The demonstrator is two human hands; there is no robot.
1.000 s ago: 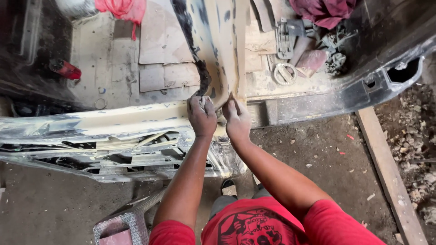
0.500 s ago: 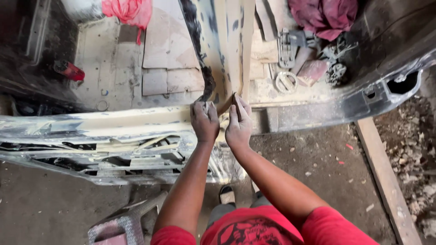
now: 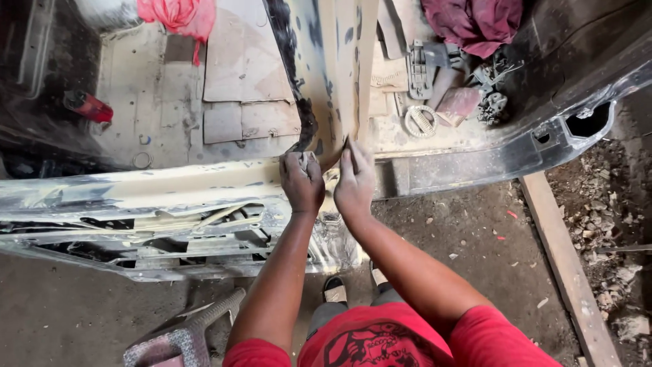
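Cream-filled pillar (image 3: pixel 343 81) under both hands (image 3: pixel 303 182), a scraper (image 3: pixel 346 146) seemingly in right.

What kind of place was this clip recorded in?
Most likely a car body repair workshop. A stripped vehicle body coated in pale filler fills the view, both hands, left hand and right hand, press on its pillar, loose metal parts lie inside the shell, and the dirt floor is littered with debris.

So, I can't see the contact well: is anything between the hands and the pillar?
Nothing visible. Both the left hand and the right hand rest directly on the filler-coated pillar at its base.
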